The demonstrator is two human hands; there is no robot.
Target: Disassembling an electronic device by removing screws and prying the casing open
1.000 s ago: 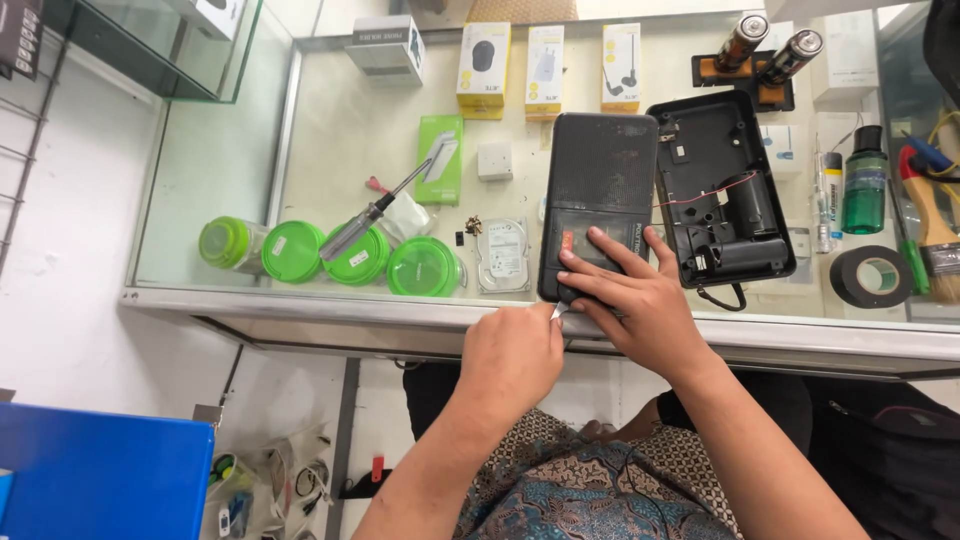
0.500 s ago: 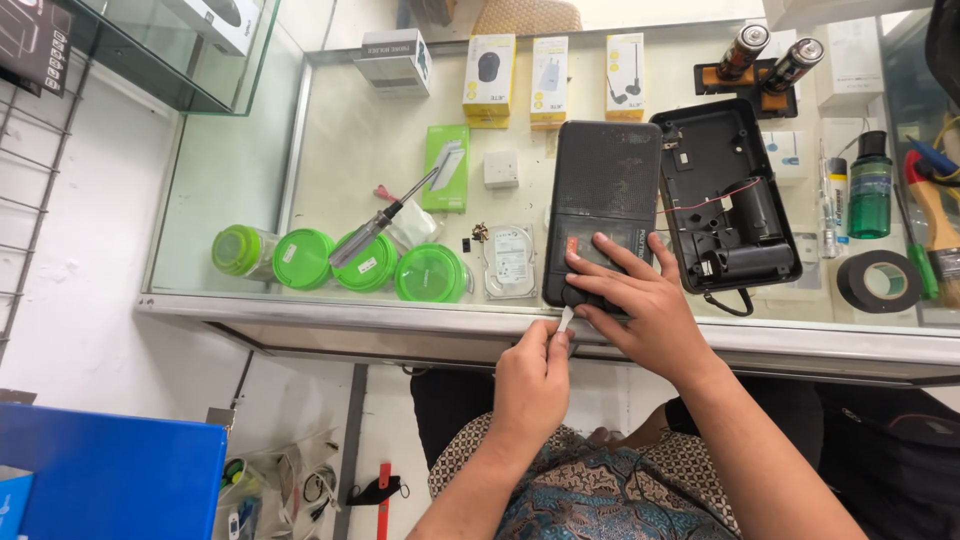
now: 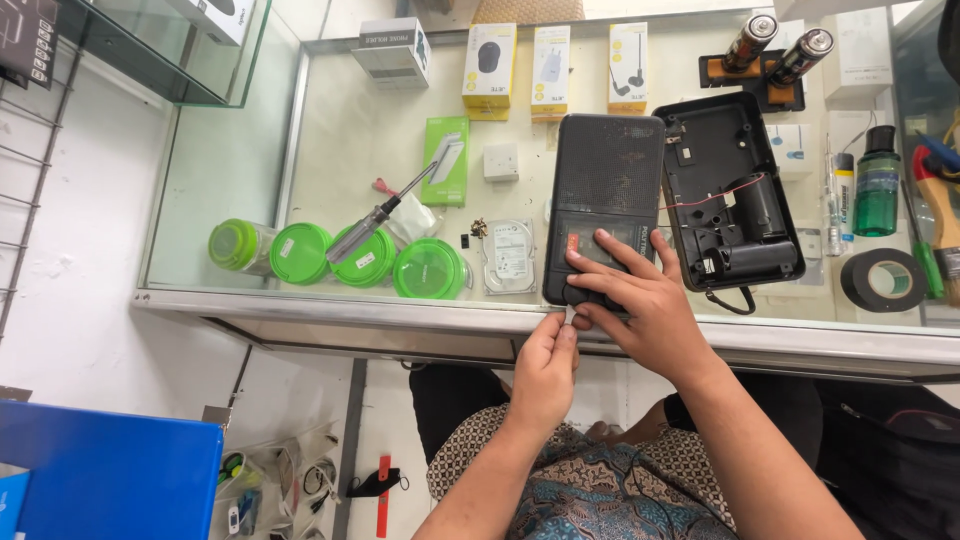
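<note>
A black flat radio-like case lies on the glass counter, its near end at the counter's front edge. My right hand lies flat on that near end, fingers spread over it. My left hand is just below the counter edge, thumb and forefinger pinched on a small pale part at the case's bottom corner. The case's open back half, with red wires and a battery bay, rests beside it on the right.
A screwdriver lies across green round containers. A hard drive, small screws, boxed accessories, two batteries, a green bottle and a black tape roll are on the counter. A blue box is at lower left.
My left hand has risen from below the counter to the case's near corner and pinched a small part there. My right hand has stayed on the case.
</note>
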